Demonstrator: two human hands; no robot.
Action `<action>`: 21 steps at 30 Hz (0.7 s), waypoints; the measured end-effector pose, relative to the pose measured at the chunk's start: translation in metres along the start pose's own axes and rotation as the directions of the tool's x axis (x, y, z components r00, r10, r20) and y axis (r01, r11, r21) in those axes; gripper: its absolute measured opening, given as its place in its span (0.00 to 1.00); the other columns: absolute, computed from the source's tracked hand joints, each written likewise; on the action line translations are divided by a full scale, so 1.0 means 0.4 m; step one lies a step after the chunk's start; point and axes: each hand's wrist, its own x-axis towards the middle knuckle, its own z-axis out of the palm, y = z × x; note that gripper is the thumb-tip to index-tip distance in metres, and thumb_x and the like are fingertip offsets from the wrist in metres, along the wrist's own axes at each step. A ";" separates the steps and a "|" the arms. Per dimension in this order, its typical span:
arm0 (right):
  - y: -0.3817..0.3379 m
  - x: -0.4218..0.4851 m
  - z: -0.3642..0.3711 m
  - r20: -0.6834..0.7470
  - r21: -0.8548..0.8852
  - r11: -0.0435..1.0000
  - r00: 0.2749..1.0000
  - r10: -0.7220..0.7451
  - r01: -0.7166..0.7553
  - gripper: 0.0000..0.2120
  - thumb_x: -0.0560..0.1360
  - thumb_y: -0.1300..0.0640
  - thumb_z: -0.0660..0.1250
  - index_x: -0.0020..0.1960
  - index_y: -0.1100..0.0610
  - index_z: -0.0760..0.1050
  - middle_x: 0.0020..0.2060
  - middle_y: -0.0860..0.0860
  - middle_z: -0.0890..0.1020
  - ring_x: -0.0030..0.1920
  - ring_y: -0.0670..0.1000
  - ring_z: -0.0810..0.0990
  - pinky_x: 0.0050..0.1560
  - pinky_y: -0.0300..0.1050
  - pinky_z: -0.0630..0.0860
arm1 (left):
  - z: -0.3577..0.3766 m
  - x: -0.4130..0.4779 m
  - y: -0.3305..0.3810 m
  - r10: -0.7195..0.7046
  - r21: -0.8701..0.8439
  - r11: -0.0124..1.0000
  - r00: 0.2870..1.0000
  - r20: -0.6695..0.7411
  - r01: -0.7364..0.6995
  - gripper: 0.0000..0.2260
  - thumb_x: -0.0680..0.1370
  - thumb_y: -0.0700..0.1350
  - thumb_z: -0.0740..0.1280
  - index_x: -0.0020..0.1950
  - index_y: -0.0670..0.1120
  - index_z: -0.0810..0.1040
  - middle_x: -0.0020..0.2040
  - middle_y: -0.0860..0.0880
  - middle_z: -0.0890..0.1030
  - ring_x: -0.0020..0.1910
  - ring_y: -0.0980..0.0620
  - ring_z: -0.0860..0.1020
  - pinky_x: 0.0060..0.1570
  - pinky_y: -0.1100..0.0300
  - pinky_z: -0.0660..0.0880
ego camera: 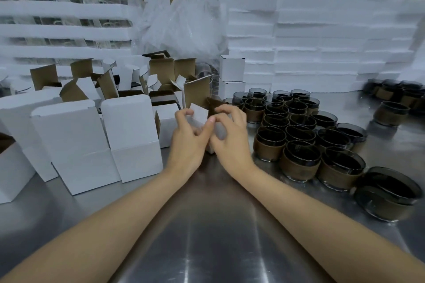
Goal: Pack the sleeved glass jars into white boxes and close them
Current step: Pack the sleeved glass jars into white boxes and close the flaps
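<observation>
A small white box [199,115] stands on the steel table [207,225] in the middle, its brown-lined top flaps up. My left hand [186,142] grips its left side, fingers curled at a white flap. My right hand [230,138] grips its right side, fingers curled over a brown flap, thumb against the left thumb. What is inside the box is hidden. Several dark glass jars with brown sleeves [301,158] stand grouped to the right of my hands.
Closed white boxes [131,135] stand in rows at the left, with open boxes [158,69] behind them. Stacked white foam slabs [322,41] and clear plastic bags [181,18] line the back. More sleeved jars [391,108] sit at the far right.
</observation>
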 end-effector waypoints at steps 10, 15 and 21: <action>-0.035 -0.011 -0.039 0.048 0.053 0.990 0.991 0.126 -0.129 0.11 0.71 0.67 0.62 0.52 0.60 0.78 0.54 0.50 0.71 0.58 0.49 0.70 0.62 0.34 0.65 | -0.006 0.009 -0.007 -0.099 0.087 0.992 0.994 0.049 0.094 0.19 0.77 0.63 0.60 0.42 0.47 0.67 0.27 0.46 0.76 0.23 0.52 0.75 0.26 0.66 0.70; -0.049 0.005 -0.065 0.173 -0.081 0.991 0.978 0.115 -0.102 0.21 0.72 0.71 0.60 0.63 0.62 0.73 0.62 0.54 0.69 0.61 0.49 0.71 0.59 0.28 0.65 | -0.005 0.007 0.000 -0.082 0.078 0.994 0.996 0.033 0.079 0.23 0.80 0.62 0.54 0.41 0.43 0.69 0.30 0.41 0.77 0.31 0.47 0.77 0.37 0.52 0.75; -0.080 0.050 -0.142 0.241 -0.786 0.611 0.957 0.161 0.095 0.10 0.73 0.59 0.61 0.53 0.57 0.74 0.54 0.54 0.75 0.53 0.57 0.75 0.58 0.52 0.64 | -0.011 0.006 0.004 -0.041 0.051 0.998 0.999 -0.012 0.041 0.23 0.81 0.59 0.56 0.32 0.45 0.69 0.25 0.44 0.75 0.29 0.48 0.77 0.41 0.50 0.76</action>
